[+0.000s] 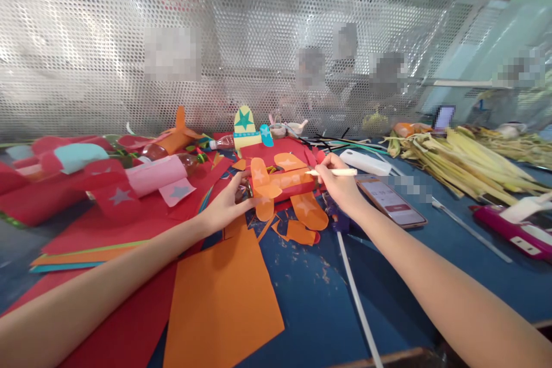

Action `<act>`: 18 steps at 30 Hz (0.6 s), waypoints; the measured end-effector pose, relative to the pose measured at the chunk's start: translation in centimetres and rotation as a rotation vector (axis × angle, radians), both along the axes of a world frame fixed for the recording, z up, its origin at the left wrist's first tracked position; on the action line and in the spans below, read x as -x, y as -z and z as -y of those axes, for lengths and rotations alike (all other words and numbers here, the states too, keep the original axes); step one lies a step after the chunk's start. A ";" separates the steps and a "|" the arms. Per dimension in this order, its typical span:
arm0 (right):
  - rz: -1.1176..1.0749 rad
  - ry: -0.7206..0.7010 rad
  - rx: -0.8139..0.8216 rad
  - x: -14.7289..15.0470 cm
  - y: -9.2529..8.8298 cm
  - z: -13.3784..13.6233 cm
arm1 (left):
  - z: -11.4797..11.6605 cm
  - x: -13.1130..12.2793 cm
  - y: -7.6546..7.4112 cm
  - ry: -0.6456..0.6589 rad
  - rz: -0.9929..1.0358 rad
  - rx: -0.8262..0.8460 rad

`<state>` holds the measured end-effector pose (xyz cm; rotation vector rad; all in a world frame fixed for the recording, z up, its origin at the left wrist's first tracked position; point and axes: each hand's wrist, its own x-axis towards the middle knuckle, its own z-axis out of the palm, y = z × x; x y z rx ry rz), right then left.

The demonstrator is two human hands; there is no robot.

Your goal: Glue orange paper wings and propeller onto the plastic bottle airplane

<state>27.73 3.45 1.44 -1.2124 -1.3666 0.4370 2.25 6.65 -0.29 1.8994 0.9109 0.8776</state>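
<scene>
In front of me lies a toy airplane (297,177) in orange and red paper, with pale stars on its wings and tail. My left hand (230,198) closes round its tail end, thumb against the tail pieces. In my right hand (338,184) is a pale yellow pen (338,172), held in a pinch. Its tip points left and is at the plane's orange body; whether it touches cannot be made out. Orange paper scraps (299,233) lie just below the plane. A large orange sheet (219,299) is nearer to me.
Red sheets (107,224) and more paper planes, one with a pink body (155,175), fill the left. A phone (390,201), a glue gun (338,213) with a white stick and a magenta power strip (513,233) are on the right. Dried husks (474,161) lie behind; a perforated metal screen (259,40) stands beyond.
</scene>
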 end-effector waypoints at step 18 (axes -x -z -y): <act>0.007 0.026 -0.009 -0.2 0.3 -0.3 | 0.0 0.1 -0.1 -0.025 -0.058 -0.011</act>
